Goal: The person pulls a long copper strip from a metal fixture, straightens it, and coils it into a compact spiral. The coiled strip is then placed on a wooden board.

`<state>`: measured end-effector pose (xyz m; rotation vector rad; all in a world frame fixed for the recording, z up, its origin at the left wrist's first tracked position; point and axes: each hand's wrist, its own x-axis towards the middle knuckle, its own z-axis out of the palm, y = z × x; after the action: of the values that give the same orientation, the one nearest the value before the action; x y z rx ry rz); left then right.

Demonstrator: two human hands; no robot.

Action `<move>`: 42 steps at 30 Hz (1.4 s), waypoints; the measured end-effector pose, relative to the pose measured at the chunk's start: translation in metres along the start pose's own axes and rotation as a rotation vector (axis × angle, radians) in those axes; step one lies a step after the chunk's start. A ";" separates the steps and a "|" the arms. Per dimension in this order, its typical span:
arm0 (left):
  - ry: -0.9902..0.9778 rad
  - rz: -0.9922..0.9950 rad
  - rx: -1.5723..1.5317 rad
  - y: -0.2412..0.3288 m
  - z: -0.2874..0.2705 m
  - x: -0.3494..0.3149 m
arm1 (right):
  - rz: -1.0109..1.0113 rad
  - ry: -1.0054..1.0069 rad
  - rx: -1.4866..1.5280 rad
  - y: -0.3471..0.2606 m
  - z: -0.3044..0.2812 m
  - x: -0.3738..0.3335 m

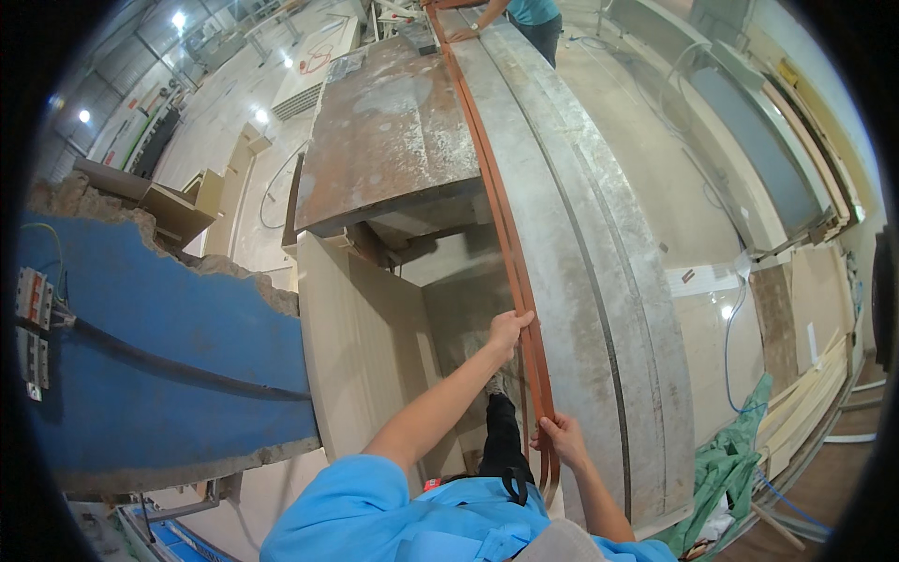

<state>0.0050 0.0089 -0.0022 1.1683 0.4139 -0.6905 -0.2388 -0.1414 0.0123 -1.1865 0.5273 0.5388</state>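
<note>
Long reddish-brown strips (pixel 498 206) run side by side along the left edge of a grey metal machine table (pixel 571 253), from my body to its far end. My left hand (pixel 510 332) is closed around the strips at their left side, partway along. Nearer to me, my right hand (pixel 562 438) pinches the strips from the right, with fingers partly hidden behind them. At the far end, a co-worker's hand (pixel 463 35) rests at the strips by the table's edge. Grooves run lengthwise in the metal table.
A rusty metal plate (pixel 393 122) adjoins the table on the left, with an open gap before it. A pale panel (pixel 361 356) stands beside a blue surface (pixel 169 309). Green sheeting (pixel 730 468) and wooden strips (pixel 805 403) lie at right. A blue hose (pixel 730 356) crosses the floor.
</note>
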 end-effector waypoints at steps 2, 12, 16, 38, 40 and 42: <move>-0.011 0.009 0.001 -0.001 0.000 -0.004 | 0.001 0.003 -0.005 0.000 0.000 0.001; 0.009 -0.045 -0.034 -0.016 0.006 -0.018 | -0.006 0.011 -0.034 -0.009 0.004 0.010; 0.009 -0.003 -0.030 -0.019 0.006 -0.023 | -0.025 0.015 -0.049 -0.013 0.005 0.013; 0.108 0.156 -0.176 -0.006 0.014 -0.042 | -0.223 0.021 0.070 -0.014 0.004 0.011; 0.142 0.162 -0.197 -0.006 0.012 -0.045 | -0.249 0.040 0.092 -0.018 0.004 0.009; 0.186 0.132 -0.197 -0.006 0.009 -0.047 | -0.202 0.082 0.150 -0.025 0.004 0.005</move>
<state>-0.0337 0.0124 0.0268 1.0648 0.5438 -0.4176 -0.2182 -0.1444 0.0278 -1.1069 0.5022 0.2734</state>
